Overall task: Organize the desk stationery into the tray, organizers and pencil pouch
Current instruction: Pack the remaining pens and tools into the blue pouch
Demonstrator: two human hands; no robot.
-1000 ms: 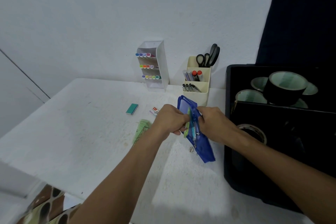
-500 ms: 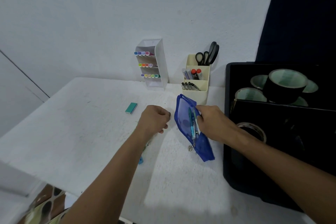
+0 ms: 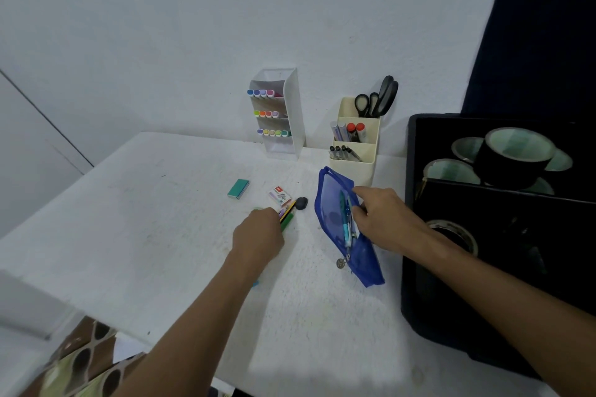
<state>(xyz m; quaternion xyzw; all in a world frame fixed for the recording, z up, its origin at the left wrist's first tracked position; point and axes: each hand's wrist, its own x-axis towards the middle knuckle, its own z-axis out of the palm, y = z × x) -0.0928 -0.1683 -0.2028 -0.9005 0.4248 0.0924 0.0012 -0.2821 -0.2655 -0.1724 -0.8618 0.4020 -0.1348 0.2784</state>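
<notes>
Left hand [image 3: 258, 235] hides pencils' [image 3: 287, 214] grip; right hand [image 3: 382, 219] pinches blue pouch [image 3: 332, 203] open.

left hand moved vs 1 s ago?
Yes. The left hand left the blue mesh pencil pouch and went left, toward the teal eraser block, now over loose pencils.
</notes>
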